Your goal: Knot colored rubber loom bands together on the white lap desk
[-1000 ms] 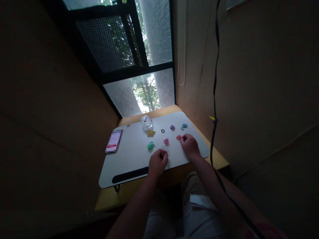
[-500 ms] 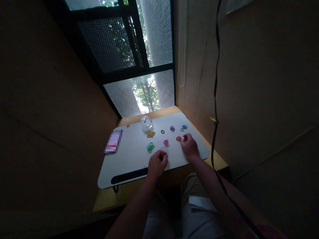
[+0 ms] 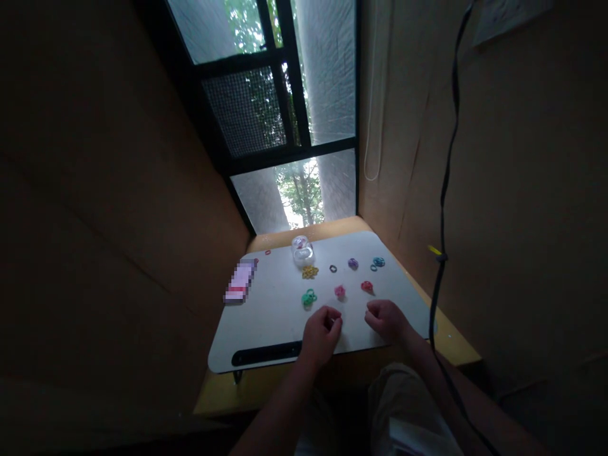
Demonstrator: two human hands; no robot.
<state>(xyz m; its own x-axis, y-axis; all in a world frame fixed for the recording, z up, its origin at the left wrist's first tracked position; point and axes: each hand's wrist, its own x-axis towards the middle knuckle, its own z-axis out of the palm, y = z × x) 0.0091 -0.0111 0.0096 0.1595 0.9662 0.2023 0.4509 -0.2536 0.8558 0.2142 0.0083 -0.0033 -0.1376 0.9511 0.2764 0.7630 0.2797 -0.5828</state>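
Observation:
On the white lap table (image 3: 266,323), small piles of coloured bands lie apart. My left hand (image 3: 323,332) is closed in a pinch just below the green pile (image 3: 308,298); whatever it holds is too small to name. To its right my right hand (image 3: 386,320) is also closed, below the red pile (image 3: 367,287), its content hidden. Between and above the hands is a pink pile (image 3: 339,291). Farther back are a yellow pile (image 3: 310,272), a dark ring (image 3: 333,268), a purple pile (image 3: 353,263) and a blue pile (image 3: 379,261).
A clear jar (image 3: 303,252) stands at the table's back edge. A blurred phone (image 3: 240,280) lies at the left. One red band (image 3: 268,252) is near the back left. A dark cord (image 3: 444,209) hangs at the right, in front of my right arm.
My right hand has left the red pile and come back toward the near edge, closer to my left hand. The whole view has shifted, with the table now farther right and lower.

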